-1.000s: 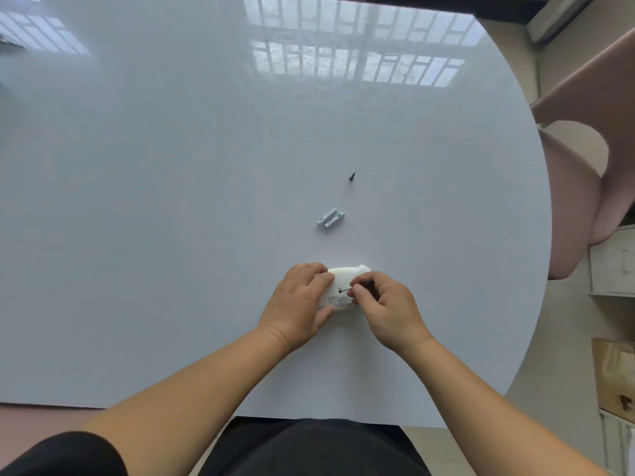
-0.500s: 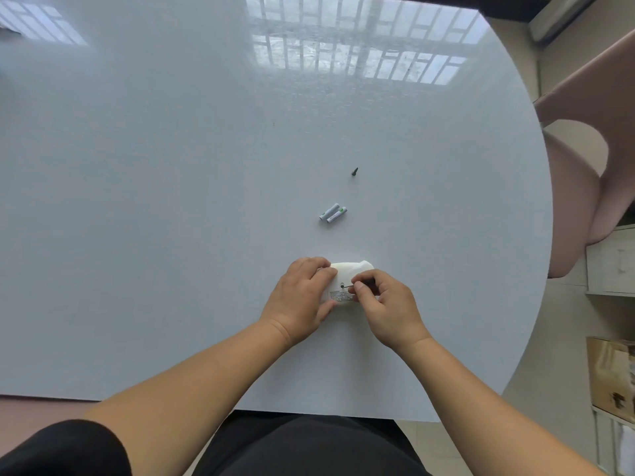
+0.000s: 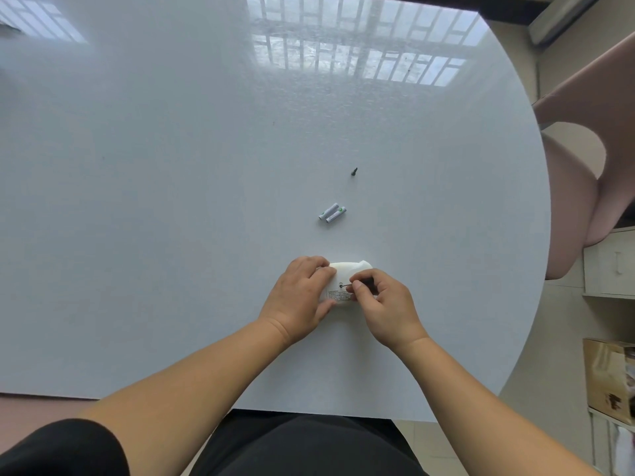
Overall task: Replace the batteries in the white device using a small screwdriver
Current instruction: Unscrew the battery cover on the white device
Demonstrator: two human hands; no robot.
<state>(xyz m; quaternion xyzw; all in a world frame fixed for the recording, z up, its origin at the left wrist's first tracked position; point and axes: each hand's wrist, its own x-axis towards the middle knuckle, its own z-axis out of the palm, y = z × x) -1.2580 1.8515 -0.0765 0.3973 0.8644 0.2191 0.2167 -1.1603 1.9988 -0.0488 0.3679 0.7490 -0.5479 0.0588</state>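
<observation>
Now the left hand (image 3: 302, 297) is clamped on the device (image 3: 343, 280), which lies face down near the table's (image 3: 171, 201) front edge, while the right hand (image 3: 385, 304) pinches the screwdriver (image 3: 348, 286), tip in a screw hole on the device's back. Two batteries (image 3: 332, 213) lie side by side further toward the middle, a loose screw (image 3: 354, 171) beyond them. Whether these batteries are old or new I cannot tell, so the stage is unclear. Compared with a second ago, both hands look unchanged; only the camera has shifted slightly

Two batteries (image 3: 332, 213), one screw (image 3: 354, 171), one white device (image 3: 347, 269), one screwdriver (image 3: 347, 286), two hands (image 3: 302, 297).
</observation>
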